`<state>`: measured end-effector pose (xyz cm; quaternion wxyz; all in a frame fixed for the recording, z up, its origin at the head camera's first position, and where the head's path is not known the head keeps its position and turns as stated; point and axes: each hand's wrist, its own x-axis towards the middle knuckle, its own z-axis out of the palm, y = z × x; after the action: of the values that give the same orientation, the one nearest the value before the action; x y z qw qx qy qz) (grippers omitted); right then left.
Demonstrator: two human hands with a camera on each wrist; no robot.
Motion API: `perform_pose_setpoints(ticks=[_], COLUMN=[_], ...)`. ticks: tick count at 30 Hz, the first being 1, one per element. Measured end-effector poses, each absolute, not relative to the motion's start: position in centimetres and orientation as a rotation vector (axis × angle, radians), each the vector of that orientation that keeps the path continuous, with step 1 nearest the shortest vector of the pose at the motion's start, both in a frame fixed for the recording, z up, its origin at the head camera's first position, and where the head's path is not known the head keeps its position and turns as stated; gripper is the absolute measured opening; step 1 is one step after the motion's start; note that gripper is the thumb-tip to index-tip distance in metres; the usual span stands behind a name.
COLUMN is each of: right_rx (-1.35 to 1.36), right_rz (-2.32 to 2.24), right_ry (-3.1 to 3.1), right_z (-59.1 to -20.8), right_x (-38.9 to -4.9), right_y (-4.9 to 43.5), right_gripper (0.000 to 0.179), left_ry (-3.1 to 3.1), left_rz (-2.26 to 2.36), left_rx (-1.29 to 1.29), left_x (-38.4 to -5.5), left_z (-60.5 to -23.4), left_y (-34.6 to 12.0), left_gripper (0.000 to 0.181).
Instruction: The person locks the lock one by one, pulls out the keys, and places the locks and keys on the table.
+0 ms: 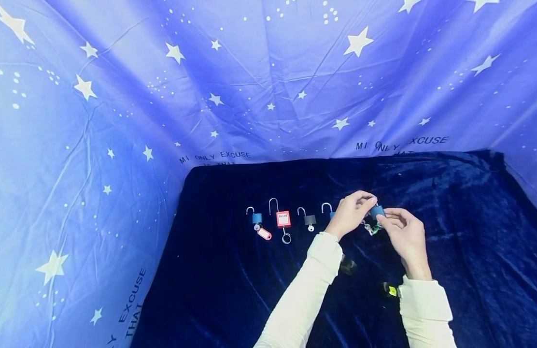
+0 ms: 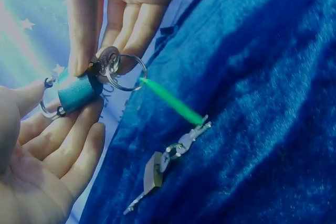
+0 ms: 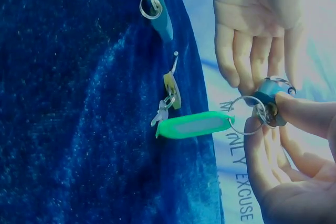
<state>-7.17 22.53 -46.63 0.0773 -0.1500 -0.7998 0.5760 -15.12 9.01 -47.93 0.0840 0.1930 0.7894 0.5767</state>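
Both hands hold a small blue padlock (image 1: 377, 211) over the right part of the dark blue cloth. My left hand (image 1: 352, 212) pinches it at the shackle end, its fingers reaching under the body in the left wrist view. The right hand (image 1: 405, 233) grips the body, thumb pressed on its side by the key end. From that end hang a key (image 2: 108, 60) and a metal ring carrying a green tag (image 3: 194, 125). A brass padlock (image 3: 171, 90) with keys lies on the cloth near the tag's far end.
To the left a row lies on the cloth (image 1: 233, 290): a blue padlock (image 1: 257, 218) with a red tag, a red padlock (image 1: 283, 219), a dark grey padlock (image 1: 309, 220) and another blue padlock (image 1: 332, 215), partly behind my left hand. Star-printed curtains (image 1: 268, 72) surround the cloth.
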Motion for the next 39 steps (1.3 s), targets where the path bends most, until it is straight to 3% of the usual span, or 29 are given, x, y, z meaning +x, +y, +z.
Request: perform_pose_setpoints(ticks=[7,14,22,39], right_rx=[-0.403,-0.368,-0.213,-0.314], right_rz=[1.754,2.108,2.013,2.054], right_ry=[-2.375,-2.135,-2.419,-2.208], right_z=[-46.3,-46.4,-47.0,-47.1], right_x=[-7.1,-7.0,-6.6,-6.3], right_y=[22.1,21.8,21.4,18.8], right_gripper=[0.036,0.027,0.050,0.037], left_ry=[2.315,2.273,2.364,2.398], left_rz=[1.812,1.891,1.853,1.820], left_rx=[0.573,0.547,0.608,0.595], left_x=[-15.2,-15.2,-15.3,-15.6], left_z=[-47.5,-46.6,-46.3,-45.5], left_y=[8.7,8.1,7.5,6.1], left_gripper=[0.023,0.022,0.025,0.025])
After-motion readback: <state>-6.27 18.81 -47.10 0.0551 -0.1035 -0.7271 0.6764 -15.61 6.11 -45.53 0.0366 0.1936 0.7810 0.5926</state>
